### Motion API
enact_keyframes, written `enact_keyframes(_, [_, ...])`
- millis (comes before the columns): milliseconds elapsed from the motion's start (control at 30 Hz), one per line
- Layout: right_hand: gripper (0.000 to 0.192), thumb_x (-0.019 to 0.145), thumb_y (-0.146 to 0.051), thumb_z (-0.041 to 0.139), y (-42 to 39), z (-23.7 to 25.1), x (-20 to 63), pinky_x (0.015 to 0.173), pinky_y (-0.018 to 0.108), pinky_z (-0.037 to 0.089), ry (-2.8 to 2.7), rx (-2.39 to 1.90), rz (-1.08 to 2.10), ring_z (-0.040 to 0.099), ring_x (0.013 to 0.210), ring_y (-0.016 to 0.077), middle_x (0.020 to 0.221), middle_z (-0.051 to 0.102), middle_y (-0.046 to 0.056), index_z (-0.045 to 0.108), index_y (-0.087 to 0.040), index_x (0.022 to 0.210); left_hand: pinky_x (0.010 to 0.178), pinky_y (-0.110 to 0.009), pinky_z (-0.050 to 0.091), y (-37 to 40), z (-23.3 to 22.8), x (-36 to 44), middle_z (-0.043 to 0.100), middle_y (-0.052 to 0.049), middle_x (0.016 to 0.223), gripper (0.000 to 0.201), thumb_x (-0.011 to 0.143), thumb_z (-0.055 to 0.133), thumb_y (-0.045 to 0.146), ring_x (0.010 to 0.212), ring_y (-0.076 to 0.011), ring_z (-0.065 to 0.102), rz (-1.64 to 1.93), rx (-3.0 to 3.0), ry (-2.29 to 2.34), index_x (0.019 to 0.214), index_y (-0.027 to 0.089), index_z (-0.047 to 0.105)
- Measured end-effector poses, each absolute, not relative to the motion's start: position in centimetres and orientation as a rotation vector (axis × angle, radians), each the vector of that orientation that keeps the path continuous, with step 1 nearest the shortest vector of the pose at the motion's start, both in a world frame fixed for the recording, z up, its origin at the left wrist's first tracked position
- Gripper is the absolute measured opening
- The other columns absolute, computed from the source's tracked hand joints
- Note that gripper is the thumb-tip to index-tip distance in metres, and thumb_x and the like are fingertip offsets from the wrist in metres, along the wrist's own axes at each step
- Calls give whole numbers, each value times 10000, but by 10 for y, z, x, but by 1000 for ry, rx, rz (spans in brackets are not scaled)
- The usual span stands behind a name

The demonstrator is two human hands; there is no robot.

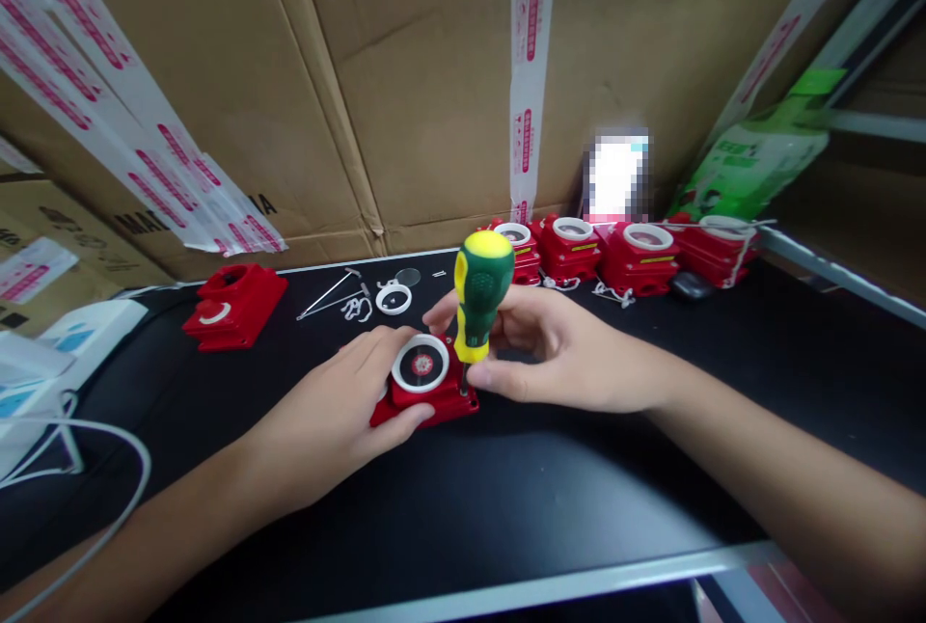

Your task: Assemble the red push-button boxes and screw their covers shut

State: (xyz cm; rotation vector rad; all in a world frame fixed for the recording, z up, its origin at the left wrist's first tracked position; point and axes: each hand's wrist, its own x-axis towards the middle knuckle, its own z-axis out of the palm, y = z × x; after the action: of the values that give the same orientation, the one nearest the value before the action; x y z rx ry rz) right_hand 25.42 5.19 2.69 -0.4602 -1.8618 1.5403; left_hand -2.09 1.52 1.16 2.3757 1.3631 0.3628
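A red box [445, 408] with a white ring around a dark round face lies on the black table. My left hand [354, 392] grips it from the left, thumb along the near side and fingers over the far side. A short screwdriver [486, 290] with a green and yellow handle stands upright, its shaft down at the box's right corner. My right hand [550, 348] is closed loosely around the lower handle, thumb by the shaft and fingers curled behind. Where the tip meets the box is too small to make out.
Another red box [235, 307] sits at left. Behind lie a loose white ring [394, 299], a clear disc [407, 277] and thin metal rods [329, 295]. Several red boxes [637, 258] line the back right, near a green bottle [767, 150]. A white power strip [65, 363] is far left.
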Motion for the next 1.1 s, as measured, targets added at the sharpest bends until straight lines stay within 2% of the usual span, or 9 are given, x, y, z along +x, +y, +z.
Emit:
enact_keyframes(100, [381,978,-137,750,54,29,258,786,253,571,-1844,-414,1579,621,810,127,925,657,-4,729,-182,1356,1133,-591,578,15,12,-21,723,-148,1447,536,1008,715,441,1305,-408,719,377,2382,1367,1496,246,611])
enact_keyframes(233, [345,975,-118,731,54,29,257,718,209,535,-1841,-352,1564,581,760,95,986,694,16,747,-152,1319,1132,-613,569,15,13,-21,717,-161,1435,525,1016,699,471,1293,-418,715,354,2374,1396,1471,225,607])
enact_keyframes(333, [316,982,-189,794,54,27,255,775,233,561,-1859,-388,1518,627,837,120,1011,705,22,760,-171,1295,1107,-594,579,15,14,-20,730,-138,1392,475,1025,695,445,1265,-397,720,342,2379,1375,1447,243,611])
enact_keyframes(500, [455,896,-231,915,55,26,256,863,282,619,-1842,-465,1545,717,989,168,1115,753,43,751,-197,1320,1128,-569,573,15,13,-20,728,-129,1434,481,1019,709,407,1312,-389,712,370,2400,1362,1467,261,612])
enact_keyframes(600, [475,895,-196,891,56,28,260,899,289,631,-1890,-463,1518,734,1055,180,1177,758,60,729,-194,1342,1148,-586,560,15,12,-20,703,-144,1499,539,1027,705,434,1355,-405,696,357,2411,1372,1520,255,583])
enact_keyframes(767, [390,936,-169,822,54,29,262,938,312,633,-1932,-450,1493,732,1109,192,1235,747,80,727,-180,1314,1151,-595,551,15,13,-19,718,-140,1458,517,1038,686,425,1328,-400,703,344,2399,1373,1512,246,587])
enact_keyframes(967, [487,788,-185,995,57,31,260,745,247,584,-1860,-510,1595,627,750,91,1030,708,-13,757,-181,1213,1116,-568,576,16,12,-21,726,-126,1414,508,1024,707,428,1273,-381,712,354,2381,1358,1492,256,609])
enact_keyframes(1033, [527,784,-207,1007,58,31,260,785,262,589,-1860,-501,1620,638,756,101,952,693,-37,754,-182,1246,1132,-575,568,15,11,-22,725,-130,1426,508,1024,710,444,1286,-388,709,361,2380,1363,1487,255,619])
enact_keyframes(1100, [495,862,-226,960,59,32,261,833,280,590,-1904,-474,1628,669,795,124,880,697,-41,743,-178,1304,1141,-582,562,15,11,-22,720,-137,1440,519,1021,712,463,1298,-395,706,366,2372,1376,1485,248,623])
